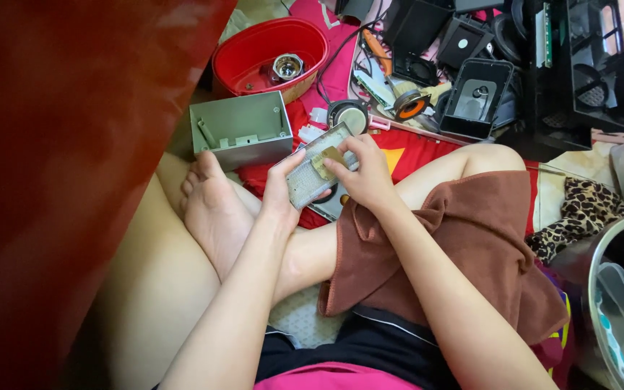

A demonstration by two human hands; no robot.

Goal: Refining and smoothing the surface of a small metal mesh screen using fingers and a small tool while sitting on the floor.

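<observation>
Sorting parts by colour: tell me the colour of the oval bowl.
Red, seen in the head view: the oval bowl holding a small metal part.

Loads of clutter on the floor: a red oval bowl (pixel 269 54) at the back with a small shiny metal part (pixel 287 66) sitting in it, and just in front of that an open grey box (pixel 241 128). To the right there's a round speaker cone (pixel 348 114), an orange-ringed one (pixel 411 105), an empty black casing (pixel 476 97) and a big black frame (pixel 579 68). A brown towel (pixel 471 238) lies over one knee, with a leopard-print cloth (pixel 579 217) and a clear plastic tub (pixel 619 303) at the far right.
</observation>
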